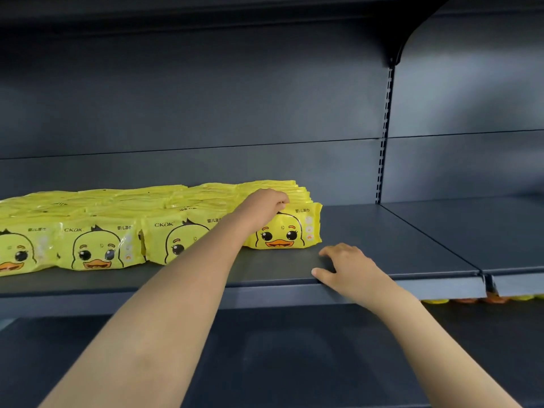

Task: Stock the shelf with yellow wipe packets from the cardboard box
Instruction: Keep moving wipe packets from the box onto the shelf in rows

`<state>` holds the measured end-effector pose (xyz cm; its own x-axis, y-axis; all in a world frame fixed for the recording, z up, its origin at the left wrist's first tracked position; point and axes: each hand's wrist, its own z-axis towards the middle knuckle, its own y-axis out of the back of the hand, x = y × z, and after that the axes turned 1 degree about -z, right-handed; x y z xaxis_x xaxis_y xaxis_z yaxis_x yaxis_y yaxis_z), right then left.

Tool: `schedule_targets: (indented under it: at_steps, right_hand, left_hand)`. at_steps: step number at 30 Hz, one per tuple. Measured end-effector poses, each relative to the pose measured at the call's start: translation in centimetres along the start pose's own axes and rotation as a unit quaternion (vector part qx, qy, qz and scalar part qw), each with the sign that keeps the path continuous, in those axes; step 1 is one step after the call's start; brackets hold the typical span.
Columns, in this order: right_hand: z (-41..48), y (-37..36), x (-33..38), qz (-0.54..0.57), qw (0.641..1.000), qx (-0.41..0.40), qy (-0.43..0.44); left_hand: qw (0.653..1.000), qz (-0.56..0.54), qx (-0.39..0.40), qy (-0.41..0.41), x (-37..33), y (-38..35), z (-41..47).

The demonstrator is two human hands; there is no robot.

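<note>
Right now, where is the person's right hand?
In the head view, the right hand rests on the front edge of the dark shelf, lower right of centre, just in front and right of the rightmost yellow wipe packet.

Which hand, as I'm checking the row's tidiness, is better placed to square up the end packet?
Likely the left hand: its fingers curl over the top of the end packet. The right hand rests on the shelf edge, touching no packet.
</note>
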<state>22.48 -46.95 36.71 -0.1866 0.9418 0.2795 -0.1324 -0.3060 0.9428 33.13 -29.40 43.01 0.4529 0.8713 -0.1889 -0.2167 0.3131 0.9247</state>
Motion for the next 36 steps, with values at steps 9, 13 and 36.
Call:
schedule_targets:
  at_steps: [9, 13, 36]
  right_hand:
    - [0.8, 0.1, 0.2, 0.006, 1.000, 0.008, 0.017]
    - [1.0, 0.2, 0.3, 0.002, 1.000, 0.006, 0.029]
    - [-8.2, 2.2, 11.2, -0.032, 0.999, -0.005, 0.031]
  left_hand:
    - [0.986, 0.163, -0.015, -0.036, 0.4, 0.1, -1.1]
    - [0.976, 0.211, -0.039, -0.024, 0.1, -0.7, -1.3]
    - [0.989, 0.117, -0.010, 0.092, 3.4, 9.6, -25.8]
